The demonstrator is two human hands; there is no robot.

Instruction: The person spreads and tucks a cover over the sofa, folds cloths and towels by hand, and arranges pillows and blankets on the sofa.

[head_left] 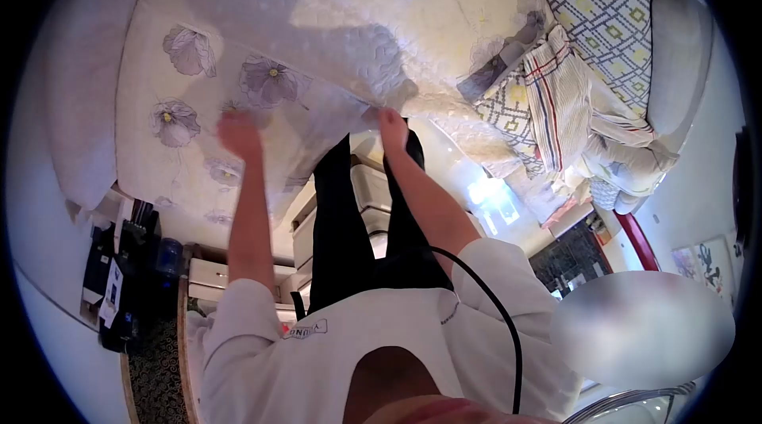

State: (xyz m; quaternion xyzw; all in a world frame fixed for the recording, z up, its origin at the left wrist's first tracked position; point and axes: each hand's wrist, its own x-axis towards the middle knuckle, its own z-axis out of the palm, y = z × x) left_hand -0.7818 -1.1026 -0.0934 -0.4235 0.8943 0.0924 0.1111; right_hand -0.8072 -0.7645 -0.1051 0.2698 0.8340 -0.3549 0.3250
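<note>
My right hand (pixel 393 132) is closed at the near edge of a pale quilted cover (pixel 325 67) printed with large purple flowers, and pinches its fabric. Folds in the cover run toward that hand. Over the left part of the cover is my left hand (pixel 240 136), bent and smeared by motion. Its fingers cannot be made out, nor whether it holds any fabric. My two hands are apart, with my dark-trousered legs below and between them.
Patterned pillows (pixel 603 19) and a striped cloth (pixel 552 99) lie at the upper right. White drawers (pixel 210 273) stand at the lower left, near dark items (pixel 127 281). A black cable (pixel 500 305) crosses my shirt. A blurred pale oval (pixel 643 329) is at the lower right.
</note>
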